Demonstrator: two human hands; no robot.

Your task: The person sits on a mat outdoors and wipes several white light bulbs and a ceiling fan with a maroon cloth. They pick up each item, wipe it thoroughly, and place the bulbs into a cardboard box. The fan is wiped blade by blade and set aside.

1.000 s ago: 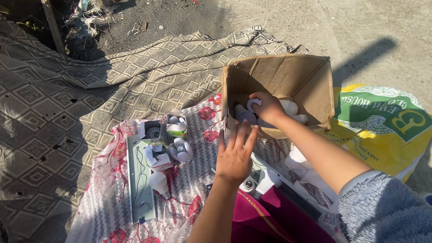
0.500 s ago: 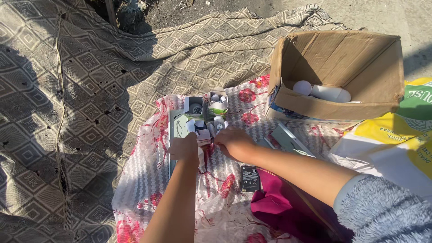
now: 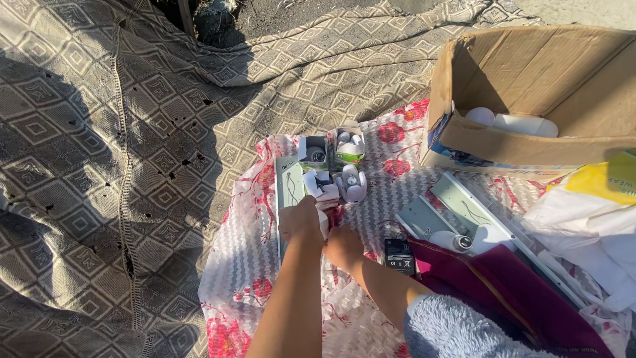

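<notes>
My left hand (image 3: 301,224) is closed around a small white bulb-like piece (image 3: 324,222) on the floral cloth (image 3: 238,265). My right hand (image 3: 344,246) lies just below and right of it, touching the left hand, its fingertips hidden. Just beyond the hands is a cluster of small open cartons and white bulbs (image 3: 334,166), beside a flat grey-green panel (image 3: 289,189). An open cardboard box (image 3: 530,86) at the upper right holds more white bulbs (image 3: 510,122).
A small black adapter (image 3: 399,255) lies right of my hands. Two more flat panels (image 3: 457,205) and a white bulb (image 3: 450,240) lie by a magenta cloth (image 3: 503,292). White and yellow sacks (image 3: 589,212) sit at right. A patterned blanket (image 3: 99,146) covers the ground.
My right hand left the cardboard box and came down to the floral cloth. Both hands moved below the carton cluster and now meet at a white piece. The camera view shifted left.
</notes>
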